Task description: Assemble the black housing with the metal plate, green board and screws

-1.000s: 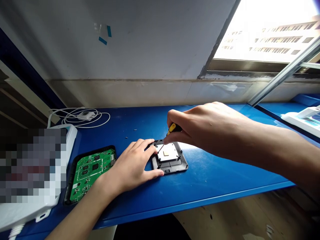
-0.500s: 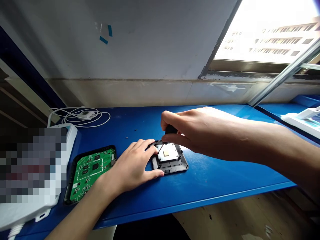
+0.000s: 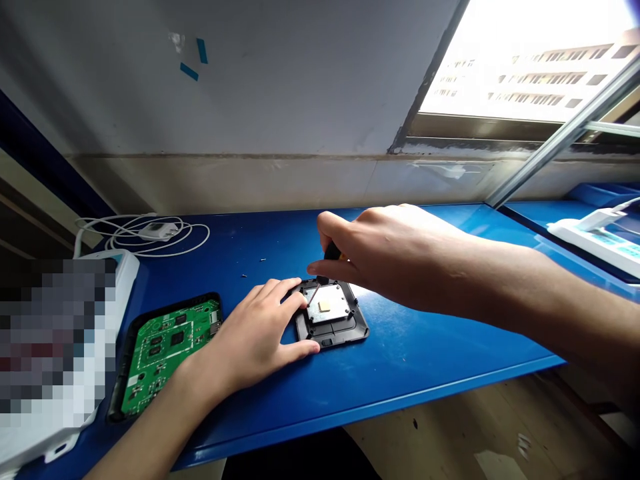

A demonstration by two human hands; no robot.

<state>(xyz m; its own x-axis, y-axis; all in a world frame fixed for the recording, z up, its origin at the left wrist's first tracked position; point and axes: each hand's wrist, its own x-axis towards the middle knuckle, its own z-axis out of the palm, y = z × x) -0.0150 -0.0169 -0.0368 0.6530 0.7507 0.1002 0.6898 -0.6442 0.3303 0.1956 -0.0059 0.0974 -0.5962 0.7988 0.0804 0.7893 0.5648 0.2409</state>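
Observation:
My right hand (image 3: 367, 243) is closed around the dark handle of a screwdriver (image 3: 331, 252). Its thin shaft slants down and left to the corner of a silvery metal plate (image 3: 336, 309); my left fingertips partly hide the tip. A pale yellow square pad (image 3: 325, 306) sits on that plate, which lies inside a black plastic cover (image 3: 345, 331). With thumb and fingers spread over its left side, my left hand (image 3: 260, 327) holds the cover against the table. Left of that hand, a green circuit board (image 3: 177, 338) rests in a black housing, partly covered by my forearm.
Two small screws, one (image 3: 263, 259) farther back and another (image 3: 244, 275) nearer, lie on the blue table (image 3: 425, 353). A white adapter (image 3: 159, 231) with coiled cable is at back left. A white device (image 3: 127, 267) stands at far left, a power strip (image 3: 595, 240) at far right.
The view has shifted, so everything on the table appears a little farther left. The screwdriver leans slightly more. Both hands keep their hold.

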